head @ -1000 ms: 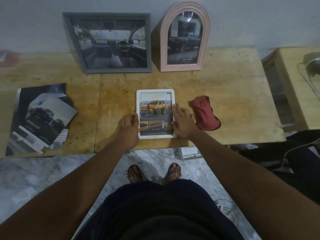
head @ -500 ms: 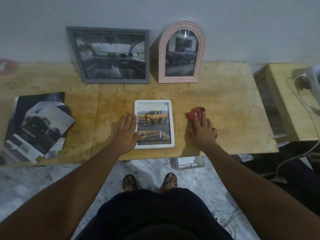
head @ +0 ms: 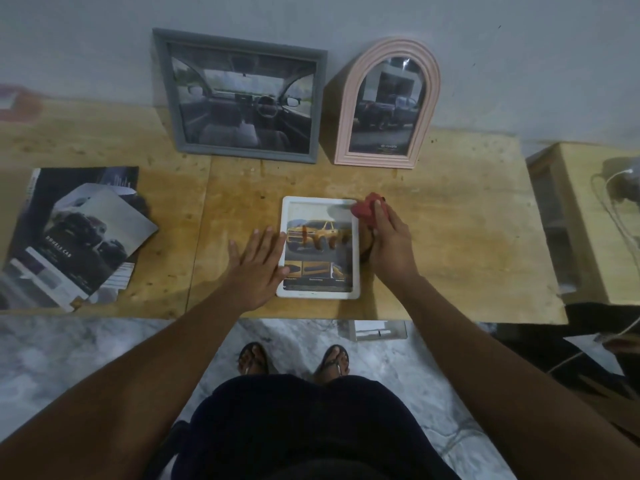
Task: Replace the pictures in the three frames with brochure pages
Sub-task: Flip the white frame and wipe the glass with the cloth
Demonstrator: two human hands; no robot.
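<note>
A white frame (head: 320,295) lies flat near the table's front edge, showing a page with a yellow truck. My left hand (head: 258,268) rests flat with fingers spread on the frame's left edge. My right hand (head: 389,239) grips a red cloth (head: 363,206) bunched at the frame's upper right corner. A grey frame (head: 239,95) with a car interior picture and a pink arched frame (head: 388,102) with a dark truck picture lean upright against the wall behind.
Brochure pages (head: 76,237) lie piled at the left of the wooden table (head: 450,244). A second small table (head: 588,220) with a white cable stands to the right. A small white box (head: 377,330) sits below the table edge. My feet stand on marble floor.
My right hand left the frame's right edge, picked up the red cloth beside it and brought it to the frame's upper right corner. My left hand flattened on the left edge.
</note>
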